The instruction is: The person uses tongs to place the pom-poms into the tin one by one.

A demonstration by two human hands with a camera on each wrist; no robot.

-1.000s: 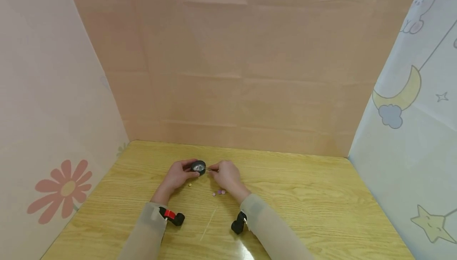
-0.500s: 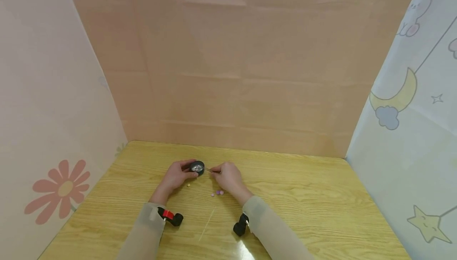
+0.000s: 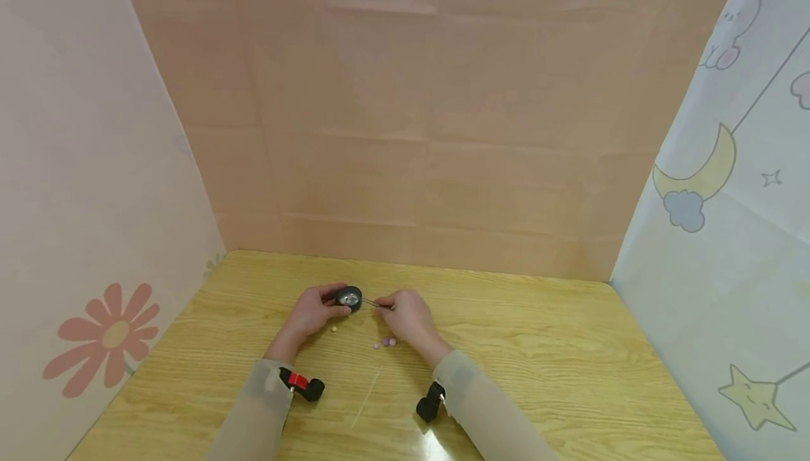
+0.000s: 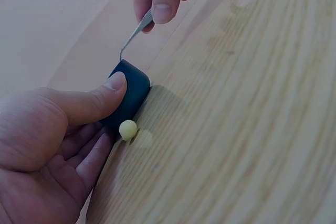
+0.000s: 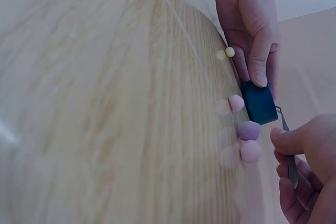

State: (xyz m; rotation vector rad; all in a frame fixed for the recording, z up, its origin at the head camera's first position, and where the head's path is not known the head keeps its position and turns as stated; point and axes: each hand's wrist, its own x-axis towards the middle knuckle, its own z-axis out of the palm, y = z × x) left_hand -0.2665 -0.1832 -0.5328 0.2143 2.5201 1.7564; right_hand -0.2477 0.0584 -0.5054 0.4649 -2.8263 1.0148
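My left hand (image 3: pixel 314 312) grips a small dark cup (image 3: pixel 349 298) with a shiny inside, thumb on its near side. In the left wrist view the cup (image 4: pixel 137 85) rests on the table, its wall dark teal. My right hand (image 3: pixel 408 316) pinches thin metal tweezers (image 4: pixel 137 29) with a bent tip. That tip is at the cup's rim; whether anything is between the points cannot be told. A yellow pom-pom (image 4: pixel 127 129) lies close to the left fingers. Pink (image 5: pixel 237 103), purple (image 5: pixel 249 130) and larger pink (image 5: pixel 251 151) pom-poms lie in front of the right hand.
The wood-grain table (image 3: pixel 538 348) has a pinkish-brown backdrop (image 3: pixel 405 131) behind it. Printed white panels (image 3: pixel 95 187) stand at both sides. Black wrist-worn devices (image 3: pixel 430 403) sit low over the table by each sleeve.
The right hand has drawn slightly to the right with the tweezers, whose tip has shifted from over the cup's opening towards its right rim. The left hand keeps its hold on the cup.
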